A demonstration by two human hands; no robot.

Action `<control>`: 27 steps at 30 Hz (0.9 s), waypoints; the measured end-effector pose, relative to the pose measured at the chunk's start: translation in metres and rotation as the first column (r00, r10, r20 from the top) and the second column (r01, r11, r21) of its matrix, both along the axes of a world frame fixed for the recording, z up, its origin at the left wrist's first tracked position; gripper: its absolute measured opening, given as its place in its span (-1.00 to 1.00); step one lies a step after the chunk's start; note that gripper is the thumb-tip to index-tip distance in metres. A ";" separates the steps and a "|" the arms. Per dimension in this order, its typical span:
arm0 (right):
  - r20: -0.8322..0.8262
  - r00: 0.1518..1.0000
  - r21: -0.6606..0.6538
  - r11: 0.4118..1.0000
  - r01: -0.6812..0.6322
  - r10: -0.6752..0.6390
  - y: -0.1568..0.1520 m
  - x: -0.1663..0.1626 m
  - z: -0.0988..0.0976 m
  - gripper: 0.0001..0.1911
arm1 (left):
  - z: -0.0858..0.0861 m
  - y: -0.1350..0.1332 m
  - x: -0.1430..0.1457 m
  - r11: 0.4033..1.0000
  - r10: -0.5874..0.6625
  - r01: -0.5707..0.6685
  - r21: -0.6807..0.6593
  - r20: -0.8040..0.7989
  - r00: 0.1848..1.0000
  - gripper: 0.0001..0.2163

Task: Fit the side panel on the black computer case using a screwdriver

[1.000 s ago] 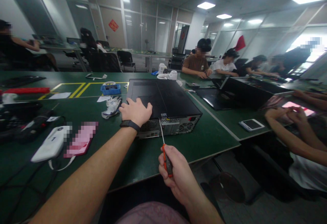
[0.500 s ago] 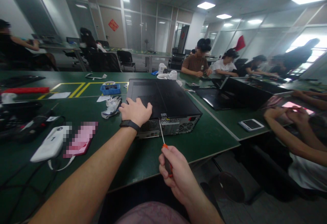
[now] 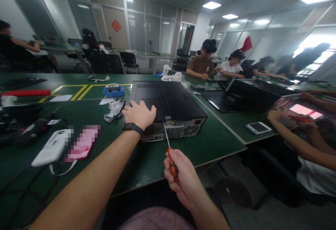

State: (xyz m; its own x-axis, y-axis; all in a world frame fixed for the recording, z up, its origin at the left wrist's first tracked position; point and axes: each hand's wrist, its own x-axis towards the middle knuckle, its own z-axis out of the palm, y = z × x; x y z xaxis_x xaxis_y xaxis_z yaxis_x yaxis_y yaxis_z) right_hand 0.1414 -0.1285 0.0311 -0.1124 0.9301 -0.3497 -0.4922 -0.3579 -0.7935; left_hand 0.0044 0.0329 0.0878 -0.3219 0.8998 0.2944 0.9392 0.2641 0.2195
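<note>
Left hand point(image 3: 139, 113) stays flat on the computer case point(image 3: 173, 100); right hand point(image 3: 183, 184) grips the screwdriver point(image 3: 170, 156), more handle showing.

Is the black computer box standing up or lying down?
Lying down. The computer box rests flat on the table, wide side up, left hand on top; the right hand holds a screwdriver at its back.

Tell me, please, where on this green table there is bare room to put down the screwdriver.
Bare table lies right of the computer case, toward the phone. A smaller strip lies before the case, between the left arm and the right hand holding the screwdriver. The left side is crowded: power bank, cables, gloves.
</note>
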 end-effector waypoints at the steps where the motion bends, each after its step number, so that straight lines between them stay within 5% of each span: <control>1: -0.002 1.000 -0.001 1.000 -0.002 0.002 0.000 0.000 0.000 -0.59 | 0.000 0.000 0.000 1.000 0.000 0.000 -0.002 0.000 1.000 -0.35; 27: -0.003 1.000 -0.001 1.000 -0.015 0.015 0.000 0.000 0.000 -0.56 | 0.001 -0.001 0.001 1.000 0.011 -0.011 -0.016 -0.002 1.000 -0.36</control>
State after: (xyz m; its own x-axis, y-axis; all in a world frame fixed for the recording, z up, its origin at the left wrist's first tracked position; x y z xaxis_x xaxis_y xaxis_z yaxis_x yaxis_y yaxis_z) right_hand 0.1411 -0.1290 0.0316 -0.1278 0.9277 -0.3507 -0.4890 -0.3666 -0.7915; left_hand 0.0055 0.0323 0.0891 -0.3313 0.9009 0.2803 0.9366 0.2780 0.2134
